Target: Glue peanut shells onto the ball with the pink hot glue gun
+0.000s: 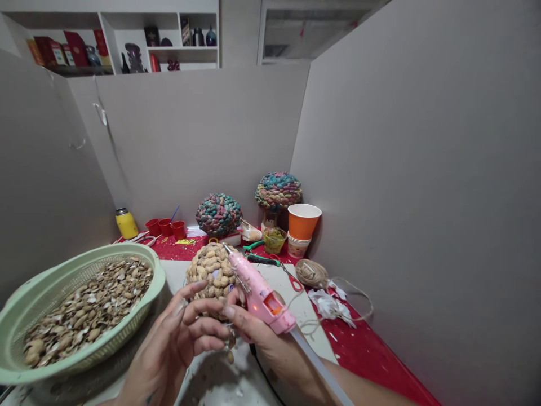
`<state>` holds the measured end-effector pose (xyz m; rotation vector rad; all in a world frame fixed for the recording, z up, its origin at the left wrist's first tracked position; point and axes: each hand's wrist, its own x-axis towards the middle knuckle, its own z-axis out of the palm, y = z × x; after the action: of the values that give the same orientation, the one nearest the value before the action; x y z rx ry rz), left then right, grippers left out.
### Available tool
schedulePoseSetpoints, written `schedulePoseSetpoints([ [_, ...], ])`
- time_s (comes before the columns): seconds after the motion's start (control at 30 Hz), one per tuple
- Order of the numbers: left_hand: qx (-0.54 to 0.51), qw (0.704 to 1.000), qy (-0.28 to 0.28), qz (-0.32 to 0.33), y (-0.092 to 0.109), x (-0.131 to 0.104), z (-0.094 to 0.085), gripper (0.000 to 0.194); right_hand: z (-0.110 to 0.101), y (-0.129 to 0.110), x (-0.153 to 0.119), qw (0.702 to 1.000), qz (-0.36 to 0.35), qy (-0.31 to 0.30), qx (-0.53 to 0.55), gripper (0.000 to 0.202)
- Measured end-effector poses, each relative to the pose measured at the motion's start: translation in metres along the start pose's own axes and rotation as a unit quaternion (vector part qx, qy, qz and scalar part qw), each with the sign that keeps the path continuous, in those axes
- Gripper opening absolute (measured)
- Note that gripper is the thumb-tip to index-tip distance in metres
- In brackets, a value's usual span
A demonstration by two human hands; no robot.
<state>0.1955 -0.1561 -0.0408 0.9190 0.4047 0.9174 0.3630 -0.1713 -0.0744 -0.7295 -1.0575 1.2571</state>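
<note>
My right hand [262,332] is wrapped round a pink hot glue gun [257,290], its nozzle tilted up and to the left. A translucent glue stick [319,363] runs out of its back end. Just behind the hands sits a ball covered in peanut shells [210,268], with a few pale patches showing between the shells. My left hand [190,324] is in front of the ball, fingers apart and curved, its fingertips close to the right hand. I see nothing held in it. Below the fingers, small bits of shell [230,356] show, partly hidden.
At left stands a green plastic basket [158,276] of peanut shells. Behind are two coloured shell balls [218,214], red cups [165,227], a yellow bottle [126,224] and an orange paper cup [303,223]. Twine [311,273], scissors [295,282] and crumpled tissue [332,307] lie right. Grey partitions enclose the table.
</note>
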Motion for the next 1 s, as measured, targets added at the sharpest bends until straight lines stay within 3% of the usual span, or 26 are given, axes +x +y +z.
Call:
schedulePoseSetpoints([
  [0.13, 0.016, 1.0, 0.002, -0.009, 0.003, 0.0, -0.003, 0.038, -0.004, -0.024, -0.002, 0.997, -0.056, 0.016, -0.054, 0.031],
  [0.33, 0.036, 0.993, 0.108, -0.006, 0.009, 0.007, -0.009, 0.035, -0.009, -0.068, -0.017, 0.992, -0.105, 0.026, -0.066, 0.028],
  [0.43, 0.047, 0.992, 0.113, -0.004, 0.011, 0.009, -0.008, 0.033, -0.007, -0.076, -0.022, 0.99, -0.102, 0.035, -0.094, 0.028],
  [0.53, 0.09, 0.994, 0.065, -0.015, 0.007, 0.008, -0.004, 0.033, 0.0, -0.078, -0.025, 0.98, -0.092, 0.02, -0.176, 0.027],
  [0.67, 0.103, 0.99, -0.071, -0.07, -0.005, 0.005, 0.001, 0.052, 0.007, -0.07, -0.024, 0.963, -0.077, 0.002, -0.26, 0.019],
  [0.73, 0.09, 0.986, -0.098, -0.104, -0.007, 0.005, 0.002, 0.047, 0.007, -0.065, -0.023, 0.953, -0.093, 0.0, -0.288, 0.014],
  [0.87, 0.136, 0.986, -0.034, -0.09, 0.013, 0.0, -0.002, 0.017, 0.004, -0.065, -0.023, 0.942, -0.112, 0.009, -0.318, 0.012],
  [1.0, 0.159, 0.984, 0.073, -0.019, 0.062, -0.011, -0.011, 0.01, 0.002, -0.078, -0.024, 0.937, -0.125, 0.061, -0.319, 0.016],
])
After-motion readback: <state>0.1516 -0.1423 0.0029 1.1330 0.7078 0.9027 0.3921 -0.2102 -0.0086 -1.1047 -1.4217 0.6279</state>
